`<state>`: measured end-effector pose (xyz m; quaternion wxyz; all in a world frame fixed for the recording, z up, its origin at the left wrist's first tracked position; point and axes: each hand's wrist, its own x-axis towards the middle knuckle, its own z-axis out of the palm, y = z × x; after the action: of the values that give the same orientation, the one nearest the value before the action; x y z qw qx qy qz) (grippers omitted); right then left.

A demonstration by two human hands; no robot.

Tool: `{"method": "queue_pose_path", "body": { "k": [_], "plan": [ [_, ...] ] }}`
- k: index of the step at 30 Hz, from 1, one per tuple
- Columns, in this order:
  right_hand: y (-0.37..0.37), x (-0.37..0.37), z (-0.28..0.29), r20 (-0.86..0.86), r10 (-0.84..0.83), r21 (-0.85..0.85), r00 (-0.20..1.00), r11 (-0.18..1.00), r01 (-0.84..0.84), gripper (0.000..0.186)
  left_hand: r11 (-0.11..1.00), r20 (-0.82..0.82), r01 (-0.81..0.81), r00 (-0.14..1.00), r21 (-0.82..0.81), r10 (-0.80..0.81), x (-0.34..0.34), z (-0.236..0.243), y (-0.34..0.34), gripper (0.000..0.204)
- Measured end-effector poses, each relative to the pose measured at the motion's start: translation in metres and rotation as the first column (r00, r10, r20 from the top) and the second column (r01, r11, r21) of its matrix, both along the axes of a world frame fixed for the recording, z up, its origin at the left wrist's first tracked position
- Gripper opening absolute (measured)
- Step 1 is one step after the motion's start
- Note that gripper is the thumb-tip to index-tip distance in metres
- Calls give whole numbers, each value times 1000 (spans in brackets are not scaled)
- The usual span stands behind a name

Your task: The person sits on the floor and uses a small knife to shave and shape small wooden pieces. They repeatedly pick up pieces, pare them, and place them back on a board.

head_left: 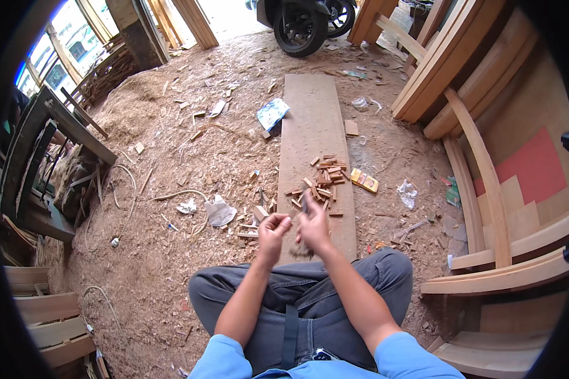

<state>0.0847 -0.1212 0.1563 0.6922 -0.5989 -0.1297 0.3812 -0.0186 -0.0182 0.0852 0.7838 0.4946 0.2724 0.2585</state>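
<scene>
1. The left hand (272, 237) is raised over the near part of the plank (311, 120), close to its left edge. Its fingers are curled in, thumb against the forefinger; whether they pinch something small, I cannot tell.
2. The right hand (315, 232) is just beside it, over the plank. Its fingers are wrapped around a dark tool (306, 203), which sticks up past the thumb side toward the blocks. The tool is blurred, so its kind is unclear.
3. A blurred brownish shape (301, 251) shows just below the right hand; I cannot tell whether it belongs to the tool.
4. The small wood blocks (330, 175) lie in a loose heap on the plank, just beyond the hands, some crossing over others.
5. A yellow packet (364, 180) lies at the plank's right edge, beside the heap. Farther off, a blue and white bag (272, 115) lies at the left edge.
6. More offcuts (260, 213) lie left of the plank, near the left hand, with a white scrap (220, 211) beyond them on the shaving-covered floor (164, 265).
7. The person sits with legs (234, 294) folded at the plank's near end.
</scene>
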Motion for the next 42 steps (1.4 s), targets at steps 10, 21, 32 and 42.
{"method": "queue_pose_path", "body": {
  "k": [10, 21, 32, 42],
  "plan": [
    [-7, -14, -11, 11, 251, 99, 968, 963, -250, 73, 965, -6, -239, 971, -103, 240, 3, 5, 18, 19],
    [-6, -39, -12, 106, 353, -189, 930, 925, -329, 70, 956, -100, -260, 956, 135, 274, 7, -1, 26, 14],
    [-10, 32, 4, -6, -173, -187, 985, 968, 169, 73, 924, -46, -217, 969, 314, 243, 7, 7, 7, 14],
    [-2, -33, -9, 28, 337, -123, 941, 936, -331, 72, 912, -15, -333, 938, 239, 346, 2, 9, 20, 13]
  ]
}}
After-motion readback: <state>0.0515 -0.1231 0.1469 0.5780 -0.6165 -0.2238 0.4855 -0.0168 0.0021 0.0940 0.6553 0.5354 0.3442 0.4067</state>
